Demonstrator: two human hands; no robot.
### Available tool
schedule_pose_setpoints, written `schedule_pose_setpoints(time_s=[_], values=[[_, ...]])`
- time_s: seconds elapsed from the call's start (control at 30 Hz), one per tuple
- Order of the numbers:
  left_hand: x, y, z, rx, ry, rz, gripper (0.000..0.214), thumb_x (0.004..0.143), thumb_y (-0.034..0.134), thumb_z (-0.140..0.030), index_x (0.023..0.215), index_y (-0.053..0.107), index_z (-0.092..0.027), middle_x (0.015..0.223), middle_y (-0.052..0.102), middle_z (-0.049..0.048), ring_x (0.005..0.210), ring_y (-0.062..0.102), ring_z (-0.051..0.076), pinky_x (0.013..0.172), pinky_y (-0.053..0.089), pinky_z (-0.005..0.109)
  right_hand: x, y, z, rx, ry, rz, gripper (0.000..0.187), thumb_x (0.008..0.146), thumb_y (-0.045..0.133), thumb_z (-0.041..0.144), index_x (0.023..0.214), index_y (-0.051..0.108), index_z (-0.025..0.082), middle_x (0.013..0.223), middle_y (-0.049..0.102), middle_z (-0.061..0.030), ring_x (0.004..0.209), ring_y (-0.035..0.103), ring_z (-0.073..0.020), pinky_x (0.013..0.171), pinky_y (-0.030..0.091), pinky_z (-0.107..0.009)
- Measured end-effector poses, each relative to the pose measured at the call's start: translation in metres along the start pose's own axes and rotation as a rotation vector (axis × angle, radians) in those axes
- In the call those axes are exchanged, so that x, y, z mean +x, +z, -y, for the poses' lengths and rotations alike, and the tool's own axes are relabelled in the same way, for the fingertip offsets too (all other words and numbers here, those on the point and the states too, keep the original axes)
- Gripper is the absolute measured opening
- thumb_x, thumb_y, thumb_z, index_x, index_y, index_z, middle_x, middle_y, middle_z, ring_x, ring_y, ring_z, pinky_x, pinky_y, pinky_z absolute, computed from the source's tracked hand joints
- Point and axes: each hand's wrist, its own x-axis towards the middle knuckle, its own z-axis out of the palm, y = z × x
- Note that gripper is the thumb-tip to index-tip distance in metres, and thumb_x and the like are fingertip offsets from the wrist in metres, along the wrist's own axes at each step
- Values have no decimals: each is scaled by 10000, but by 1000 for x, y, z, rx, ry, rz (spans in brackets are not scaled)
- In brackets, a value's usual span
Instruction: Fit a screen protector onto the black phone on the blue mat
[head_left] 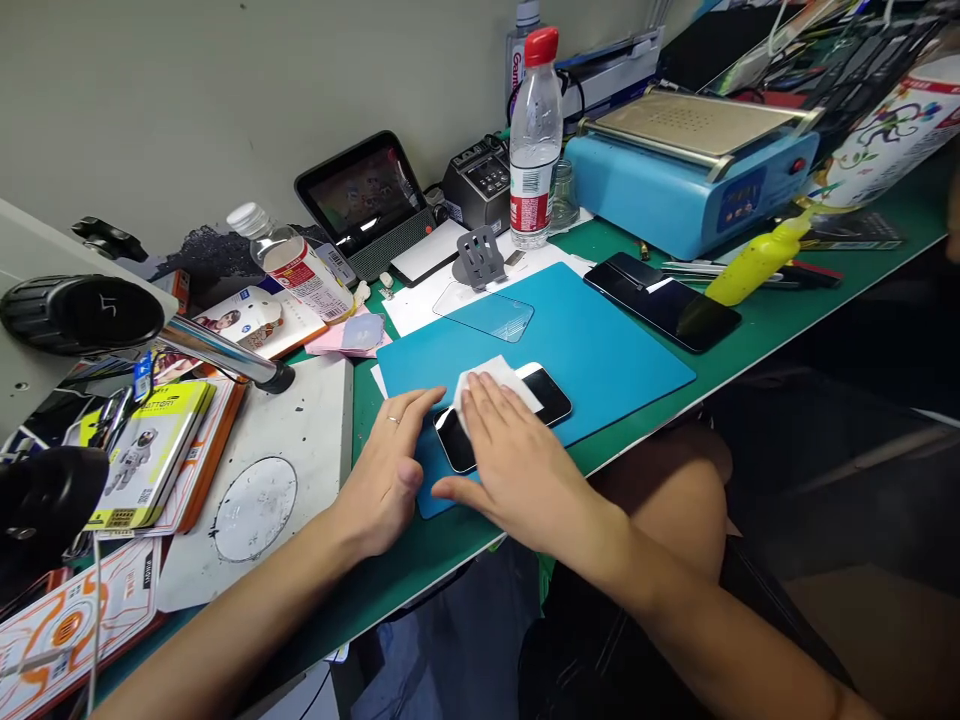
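Observation:
A smartphone [553, 392] lies screen up on a blue work mat [607, 350], with a dark glossy face. Across its middle, my right hand [510, 440] presses a white wipe [517, 380] flat under its fingers, the thumb stretched out to the left. Beside the phone's left end is my left hand [390, 470], open, its fingers curved and apart with nothing in them. Whether its fingertips touch the phone's edge I cannot tell. A clear, dark-edged screen protector [487, 312] rests at the mat's far edge, behind the wipe.
Another dark phone [664, 300] overlaps the mat's right edge. Behind stand a grey phone stand [478, 258], a red-capped bottle [535, 150] and a blue hot plate machine [690, 170]. A yellow squeeze bottle [761, 260] lies right; battery boxes [150, 450] are stacked left.

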Motion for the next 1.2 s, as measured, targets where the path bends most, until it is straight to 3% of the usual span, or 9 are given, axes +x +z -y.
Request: schedule_pose_setpoints(time_s=[0.2, 0.37, 0.57, 0.67, 0.83, 1.0, 1.1, 1.2], values=[[1, 0, 2, -29, 5, -11, 944, 918, 29, -827, 1534, 389, -209, 1520, 459, 149, 1406, 412, 319, 1210, 296, 529, -3, 12, 22, 31, -162, -4, 1118, 879, 463, 795, 1531, 348, -107, 1617, 312, -318, 1541, 274, -392, 1272, 273, -494], [0, 0, 3, -28, -10, -3, 960, 913, 23, -831, 1528, 392, -192, 1499, 473, 160, 1404, 419, 322, 1211, 291, 534, -25, -3, 4, -21, -292, 8, 1037, 913, 422, 782, 1521, 411, -57, 1617, 342, -288, 1522, 335, -374, 1225, 370, -495], [-2, 0, 2, -19, -26, 0, 972, 904, 14, -838, 1525, 389, -191, 1507, 466, 162, 1411, 414, 323, 1214, 283, 536, -44, -27, -45, -168, -195, -33, 936, 980, 353, 714, 1488, 459, -64, 1578, 409, -296, 1472, 420, -401, 1153, 453, -554], [-1, 1, 4, -16, -15, 2, 978, 901, 10, -841, 1541, 371, -195, 1533, 439, 161, 1433, 393, 329, 1221, 275, 535, -42, -26, -51, -199, -129, -58, 945, 985, 340, 706, 1504, 425, -78, 1585, 391, -307, 1488, 391, -409, 1161, 439, -564], [0, 1, 6, -14, -8, -4, 966, 904, 5, -837, 1549, 362, -213, 1548, 423, 165, 1451, 381, 341, 1231, 264, 555, -25, -4, -10, -123, -21, -43, 1079, 912, 384, 781, 1522, 369, -109, 1605, 302, -349, 1515, 324, -431, 1208, 372, -566], [0, 0, 5, -20, -14, -15, 970, 906, 6, -835, 1545, 368, -202, 1543, 427, 176, 1449, 387, 338, 1234, 267, 566, -12, 12, 30, 20, -133, 33, 1146, 856, 418, 839, 1544, 355, -75, 1631, 297, -303, 1541, 290, -386, 1249, 324, -503], [-1, 0, 5, -21, -21, -9, 978, 900, 3, -840, 1542, 375, -203, 1542, 428, 175, 1445, 395, 345, 1235, 262, 574, -19, 6, 18, 16, -216, 44, 1057, 899, 427, 792, 1539, 387, -49, 1636, 317, -277, 1540, 300, -373, 1242, 337, -501], [-1, -1, 5, -19, -39, -4, 982, 894, -3, -845, 1545, 371, -212, 1544, 422, 172, 1449, 390, 354, 1233, 260, 580, -34, -7, -17, -60, -166, 0, 983, 938, 426, 742, 1531, 406, -41, 1622, 344, -288, 1525, 331, -393, 1212, 372, -546]])
